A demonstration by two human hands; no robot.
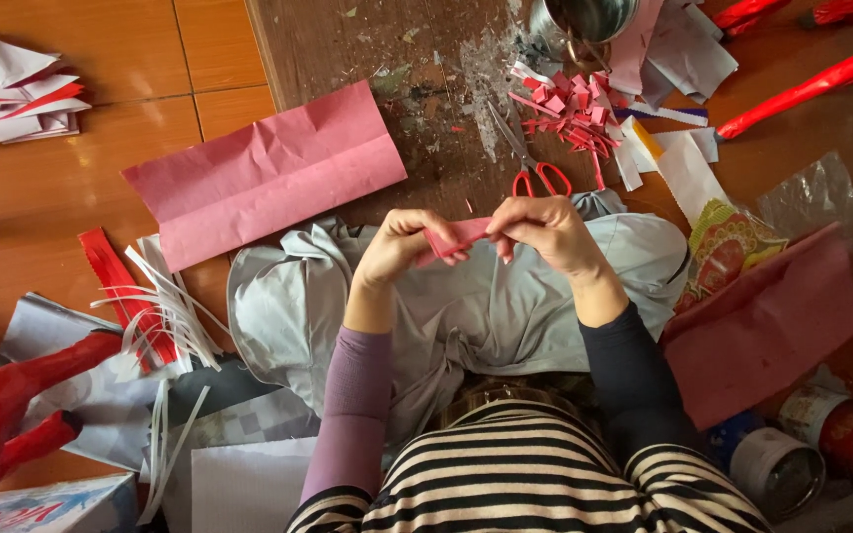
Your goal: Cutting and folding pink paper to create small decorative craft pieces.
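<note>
A small folded strip of pink paper (458, 237) sits near the middle of the view, stretched between both hands above a rumpled grey cloth (466, 306) that covers the person's lap. The left hand (399, 249) pinches the strip's left end, its fingers curled in and the thumb tucked over the paper; the forearm, in a mauve sleeve, rises almost straight from six o'clock. The right hand (545, 232) grips the other end from above — knuckles arched, fingertips bent down onto the strip — with its wrist angled in from five o'clock in a dark navy sleeve. Both hands are closed on the paper, and the two thumbs nearly meet.

Just past the right hand, toward twelve o'clock, lie red-handled scissors (530, 163) with the blades pointing to eleven o'clock across a scratched dark wooden board (348, 39). At one o'clock from the hands a heap of short pink paper snippets (570, 109) lies by a round metal tin (584, 20). At ten o'clock a large creased pink paper sheet (269, 173) lies flat, half on the board, half on the orange-brown floor (71, 168). Another pink sheet (767, 321) rests at three o'clock, just beside the cloth. Thin white paper strips (165, 316) fan over a red piece at nine o'clock — well apart from the hands. A black-and-cream striped top (525, 474) fills the lower edge.
</note>
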